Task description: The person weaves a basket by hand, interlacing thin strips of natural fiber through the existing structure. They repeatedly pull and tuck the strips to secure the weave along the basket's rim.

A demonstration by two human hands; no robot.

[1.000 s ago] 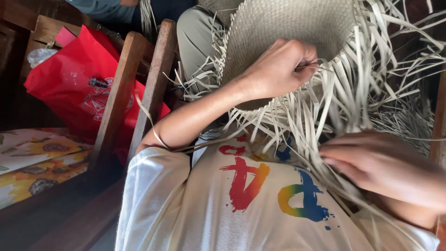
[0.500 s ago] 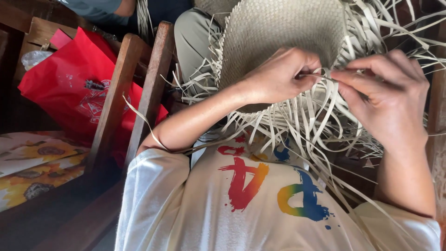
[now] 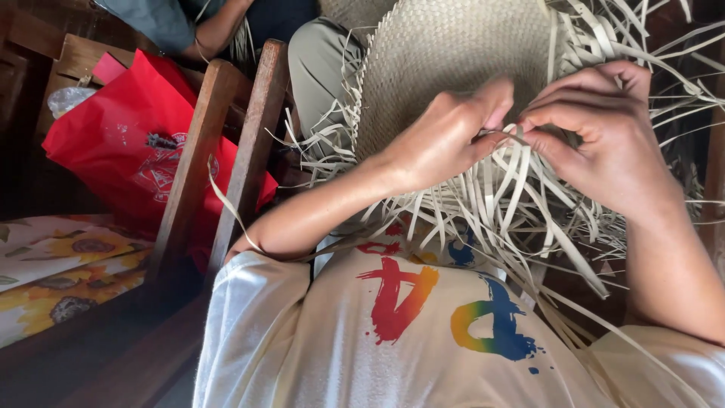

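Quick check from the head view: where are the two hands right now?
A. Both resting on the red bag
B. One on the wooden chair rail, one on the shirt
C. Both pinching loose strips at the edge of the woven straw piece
C: the left hand and right hand meet fingertip to fingertip on the loose strips at the rim of the woven straw piece; the red bag lies untouched off to the side.

The right hand (image 3: 604, 143), a second ago low at four o'clock away from the weaving, now sits at two o'clock, fingertips meeting the left hand (image 3: 445, 136) on the loose straw strips (image 3: 521, 181) at the edge of the woven hat (image 3: 453, 60).
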